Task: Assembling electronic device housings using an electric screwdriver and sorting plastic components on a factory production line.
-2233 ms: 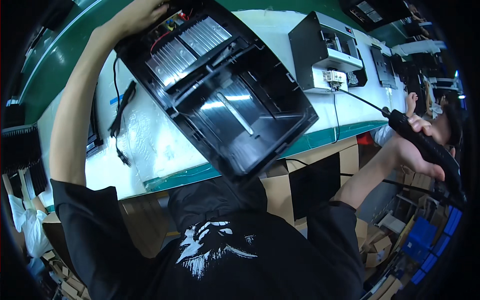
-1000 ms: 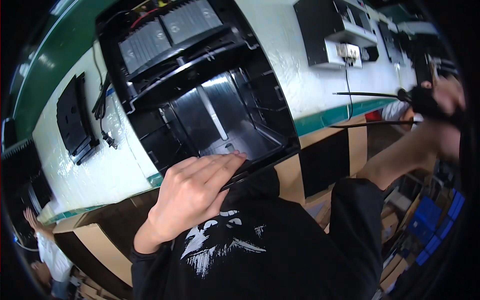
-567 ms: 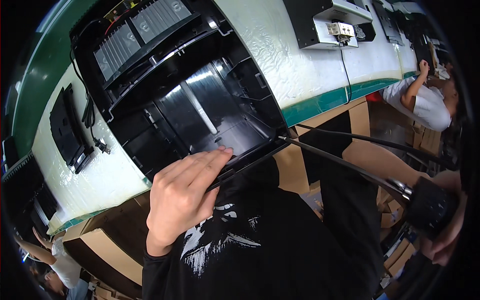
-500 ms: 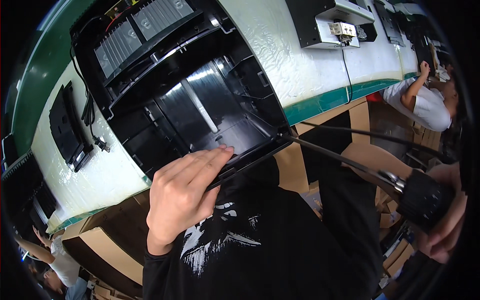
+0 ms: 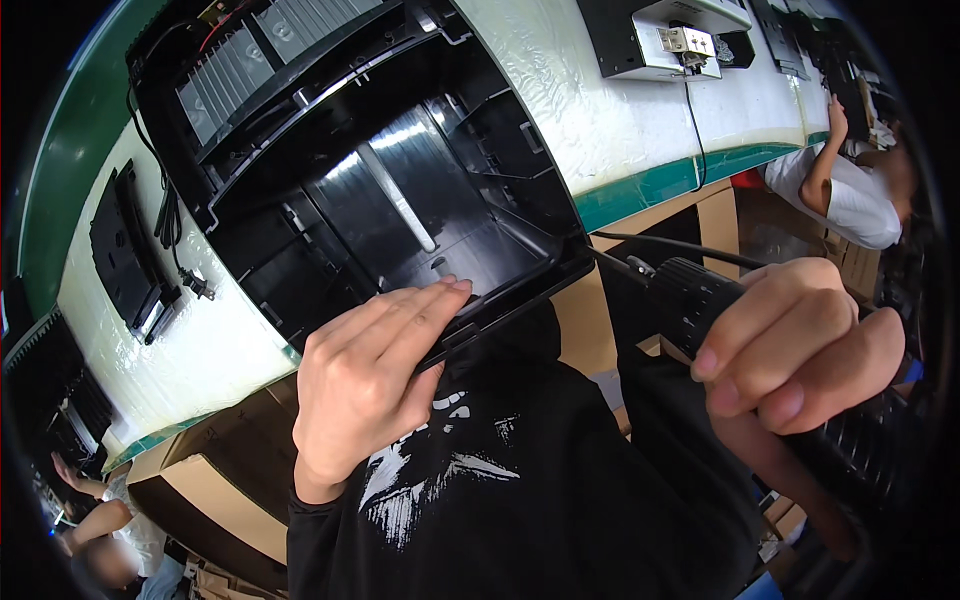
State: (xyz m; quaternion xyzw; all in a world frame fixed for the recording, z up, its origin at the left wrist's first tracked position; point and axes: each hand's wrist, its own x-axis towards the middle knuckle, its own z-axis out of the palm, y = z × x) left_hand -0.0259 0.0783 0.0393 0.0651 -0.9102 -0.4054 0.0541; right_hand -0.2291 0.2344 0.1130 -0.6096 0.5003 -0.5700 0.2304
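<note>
Large black plastic housing (image 5: 380, 190) lying open on white surface (image 5: 600, 110), near edge pinned by left hand (image 5: 365, 385), fingers flat on rim, steadying; right hand (image 5: 800, 345) wrapped around black electric screwdriver (image 5: 700, 300), tip toward rim.

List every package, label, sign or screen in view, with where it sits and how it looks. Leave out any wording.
Cardboard cartons: brown, boxy, under the bench edge at lower left.
Cardboard panels: tan, flat, below the green bench rim at right.
Small label: pale, on a white and black unit at the top, too small to make out.
No signs or lit screens show.
</note>
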